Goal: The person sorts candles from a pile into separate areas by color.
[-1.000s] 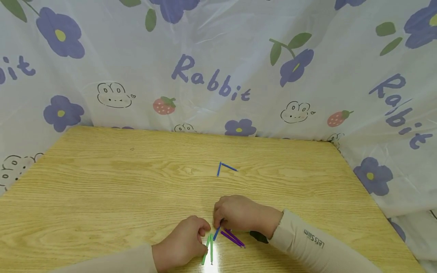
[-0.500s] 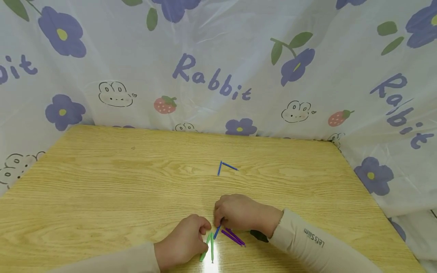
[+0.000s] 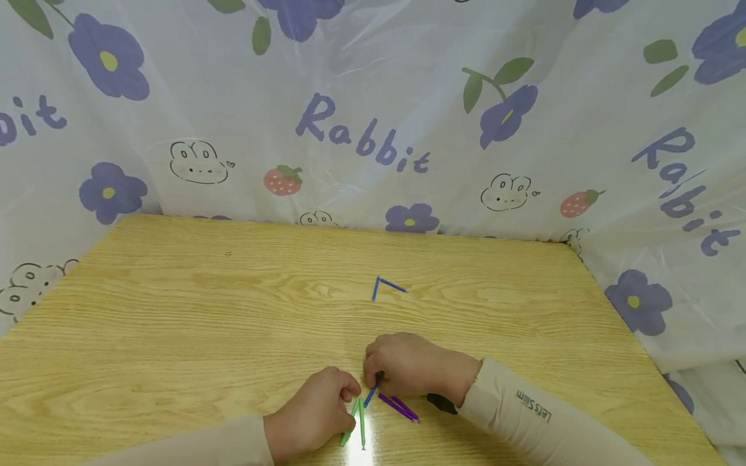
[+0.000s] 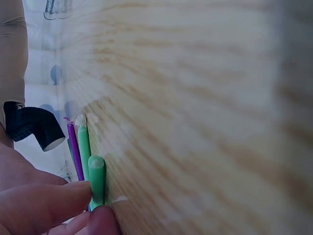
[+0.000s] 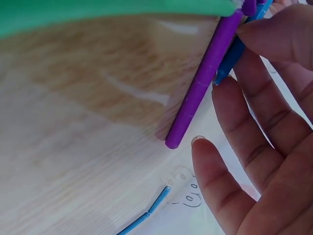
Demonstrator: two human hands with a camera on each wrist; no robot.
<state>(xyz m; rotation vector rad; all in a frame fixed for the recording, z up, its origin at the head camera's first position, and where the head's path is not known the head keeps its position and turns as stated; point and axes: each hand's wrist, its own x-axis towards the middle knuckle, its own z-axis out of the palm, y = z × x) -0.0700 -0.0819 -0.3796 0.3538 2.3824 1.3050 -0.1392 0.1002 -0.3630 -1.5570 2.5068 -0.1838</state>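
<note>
Table [image 3: 233, 291] wood-grained, yellow-brn. On table seen: green sticks [image 3: 362, 424], purple sticks [image 3: 397, 407], blue sticks [image 3: 393, 285]. Behind table: white sheet [image 3: 245, 97] printed w/ purple flwrs [image 3: 100, 193].

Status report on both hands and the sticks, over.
Left hand pinches green stick. Right hand holds blue stick. Purple sticks close by right hand.

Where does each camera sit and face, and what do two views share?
Head: worn on the head, facing forward and down at the table and curtain; left hand, right hand, both sleeves show.
Left wrist: on that wrist, facing green sticks; left-hand fingers, bottom left, and right sleeve show.
Right wrist: on that wrist, facing a purple stick and blue stick; right-hand fingers show, right.
Shared: both wrist views show green and purple sticks.
</note>
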